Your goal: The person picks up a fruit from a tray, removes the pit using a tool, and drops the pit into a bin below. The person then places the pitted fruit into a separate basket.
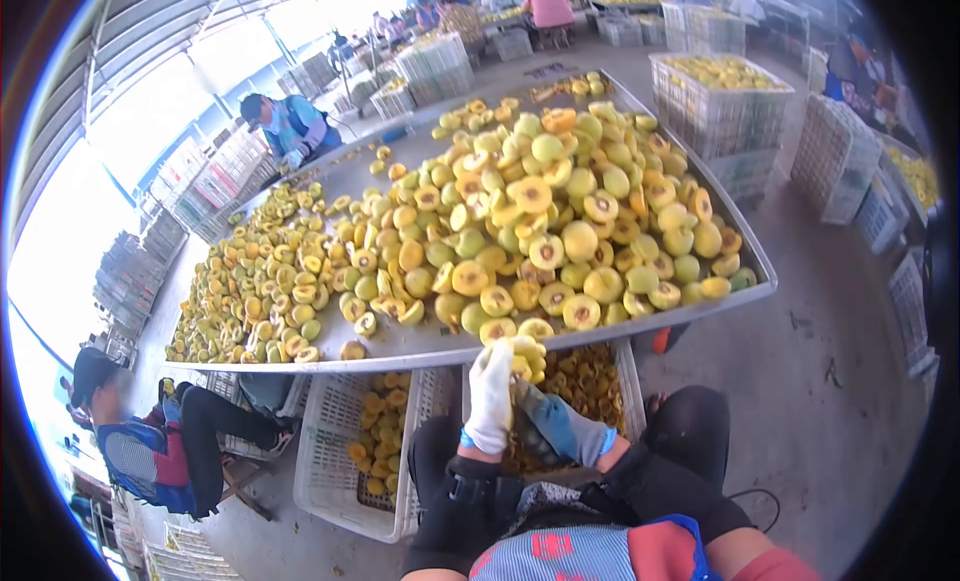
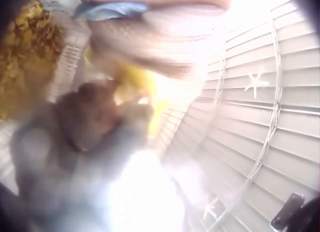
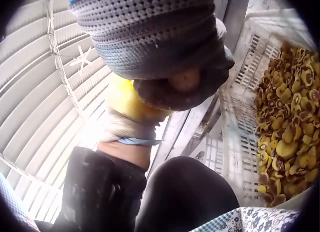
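My left hand (image 1: 490, 396) wears a white glove with yellow-coated fingers, which are curled just off the table's near edge. Against those fingers presses my right hand (image 1: 560, 424), in a grey-blue glove with dark fingertips. A small brownish patch (image 3: 185, 79) shows among the right fingers in the right wrist view. What lies between the two hands is hidden; I cannot tell what either one holds. Heaped on the metal table (image 1: 420, 349) in front are many halved yellow-green apricots (image 1: 500, 221), some with brown pits in them.
Below the hands stands a white crate (image 1: 633, 391) full of darker fruit pieces (image 3: 287, 122). A second crate (image 1: 335, 451) at its left holds more halves. One person (image 1: 160, 431) sits at left, another (image 1: 290, 126) across the table. Stacked crates (image 1: 715, 106) stand at right.
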The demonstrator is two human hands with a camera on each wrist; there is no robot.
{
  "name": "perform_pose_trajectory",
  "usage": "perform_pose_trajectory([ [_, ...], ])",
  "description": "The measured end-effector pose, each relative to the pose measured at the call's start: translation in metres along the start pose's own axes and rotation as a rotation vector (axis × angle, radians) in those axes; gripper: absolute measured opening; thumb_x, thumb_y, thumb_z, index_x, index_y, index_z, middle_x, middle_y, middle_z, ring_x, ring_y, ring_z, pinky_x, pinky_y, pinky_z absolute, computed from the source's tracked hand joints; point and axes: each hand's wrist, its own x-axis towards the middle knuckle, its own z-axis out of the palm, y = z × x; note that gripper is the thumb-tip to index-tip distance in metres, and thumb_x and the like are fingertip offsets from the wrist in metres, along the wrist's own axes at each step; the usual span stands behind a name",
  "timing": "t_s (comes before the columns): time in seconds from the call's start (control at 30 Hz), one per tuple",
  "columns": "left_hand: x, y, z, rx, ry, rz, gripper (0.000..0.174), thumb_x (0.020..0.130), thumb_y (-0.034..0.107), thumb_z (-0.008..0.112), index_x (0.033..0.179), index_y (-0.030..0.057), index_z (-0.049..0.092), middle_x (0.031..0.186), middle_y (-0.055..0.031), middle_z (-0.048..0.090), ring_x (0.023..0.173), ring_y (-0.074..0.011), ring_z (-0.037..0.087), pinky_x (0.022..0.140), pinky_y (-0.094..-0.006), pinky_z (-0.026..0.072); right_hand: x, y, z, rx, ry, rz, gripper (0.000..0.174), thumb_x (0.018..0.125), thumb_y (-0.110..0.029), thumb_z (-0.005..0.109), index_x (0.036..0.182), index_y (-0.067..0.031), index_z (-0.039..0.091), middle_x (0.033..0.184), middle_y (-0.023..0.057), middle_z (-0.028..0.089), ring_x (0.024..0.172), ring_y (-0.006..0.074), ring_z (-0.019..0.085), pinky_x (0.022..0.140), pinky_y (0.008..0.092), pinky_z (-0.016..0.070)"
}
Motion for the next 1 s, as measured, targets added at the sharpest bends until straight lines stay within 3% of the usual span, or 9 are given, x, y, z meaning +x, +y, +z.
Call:
perform_pose_trajectory([
  [0.13, 0.003, -0.005, -0.014, 0.254, -0.175, 0.020, 0.039, 0.103, 0.030, 0.049, 0.091, 0.0004, 0.072, 0.083, -0.0087, 0.072, 0.065, -0.0118, 0.061, 0.059, -0.0258, 0.0486, 0.007, 0.017, -0.011, -0.191, -0.090, -0.024, 0.053, 0.105, -0.052, 0.039, 0.093, -0.0062, 0.062, 0.070, 0.0023, 0.058, 0.055, 0.0135, 0.054, 0.049, 0.0302, 0.0449],
  [0.23, 0.002, -0.002, -0.018, 0.162, -0.246, -0.077, 0.042, 0.102, 0.036, 0.047, 0.090, 0.0012, 0.068, 0.083, -0.0114, 0.070, 0.069, -0.0194, 0.064, 0.064, -0.0336, 0.0539, -0.013, -0.018, -0.011, 0.228, -0.276, 0.521, 0.062, 0.096, -0.072, 0.038, 0.083, -0.0136, 0.054, 0.057, -0.0048, 0.038, 0.043, 0.0091, 0.034, 0.040, 0.0252, 0.0313],
  [0.33, -0.002, -0.006, -0.010, -0.287, -0.244, -0.064, 0.036, 0.102, 0.035, 0.047, 0.092, 0.0046, 0.062, 0.085, -0.0105, 0.067, 0.072, -0.0216, 0.064, 0.065, -0.0369, 0.0548, -0.012, -0.011, -0.015, 0.676, -0.613, 0.510, 0.060, 0.096, -0.072, 0.040, 0.076, -0.0164, 0.047, 0.056, -0.0074, 0.033, 0.041, 0.0050, 0.027, 0.037, 0.0205, 0.0226],
  [0.53, 0.019, 0.016, -0.076, -0.810, -0.015, 0.173, 0.031, 0.097, 0.038, 0.059, 0.098, 0.0074, 0.063, 0.097, -0.0095, 0.067, 0.083, -0.0227, 0.065, 0.067, -0.0399, 0.0554, -0.037, -0.017, 0.001, 0.700, -0.460, 0.504, 0.058, 0.094, -0.073, 0.042, 0.087, -0.0164, 0.049, 0.057, -0.0092, 0.031, 0.043, 0.0042, 0.026, 0.038, 0.0188, 0.0217],
  [0.6, 0.037, 0.011, -0.157, -0.259, 0.385, 0.429, 0.032, 0.092, 0.031, 0.064, 0.108, 0.0036, 0.066, 0.107, -0.0127, 0.069, 0.095, -0.0275, 0.067, 0.079, -0.0433, 0.0556, -0.018, 0.014, -0.004, 0.835, -0.344, 0.604, 0.059, 0.092, -0.075, 0.042, 0.093, -0.0170, 0.051, 0.058, -0.0088, 0.032, 0.043, 0.0047, 0.027, 0.036, 0.0189, 0.0223],
  [0.7, 0.016, 0.040, -0.169, 1.214, 1.164, 0.669, 0.041, 0.087, 0.022, 0.068, 0.117, -0.0043, 0.065, 0.114, -0.0232, 0.067, 0.107, -0.0384, 0.063, 0.101, -0.0420, 0.0470, -0.015, 0.010, -0.004, 0.802, -0.320, 0.576, 0.059, 0.092, -0.076, 0.040, 0.088, -0.0183, 0.051, 0.059, -0.0088, 0.029, 0.046, 0.0062, 0.025, 0.039, 0.0212, 0.0237],
  [0.8, 0.031, 0.055, -0.119, 1.078, 0.709, 0.686, 0.044, 0.087, 0.028, 0.068, 0.118, -0.0023, 0.065, 0.124, -0.0223, 0.064, 0.115, -0.0358, 0.061, 0.102, -0.0434, 0.0464, -0.012, 0.002, 0.001, 0.705, -0.249, 0.599, 0.060, 0.093, -0.076, 0.040, 0.082, -0.0182, 0.051, 0.059, -0.0083, 0.030, 0.046, 0.0071, 0.026, 0.041, 0.0231, 0.0248],
  [0.87, 0.056, 0.055, -0.086, 1.218, 0.358, 0.407, 0.055, 0.086, 0.039, 0.067, 0.125, 0.0003, 0.062, 0.133, -0.0209, 0.059, 0.122, -0.0341, 0.057, 0.103, -0.0439, 0.0459, -0.013, -0.005, 0.001, 0.650, -0.165, 0.603, 0.060, 0.094, -0.076, 0.039, 0.079, -0.0183, 0.051, 0.059, -0.0079, 0.031, 0.046, 0.0076, 0.027, 0.042, 0.0244, 0.0257],
  [1.0, 0.097, 0.025, -0.036, 1.565, 0.244, 0.259, 0.054, 0.085, 0.040, 0.064, 0.130, 0.0104, 0.057, 0.129, -0.0221, 0.057, 0.113, -0.0376, 0.060, 0.098, -0.0438, 0.0490, -0.008, 0.000, -0.009, 0.560, -0.011, 0.528, 0.056, 0.096, -0.071, 0.041, 0.077, -0.0205, 0.052, 0.059, -0.0051, 0.039, 0.046, 0.0100, 0.035, 0.043, 0.0276, 0.0292],
])
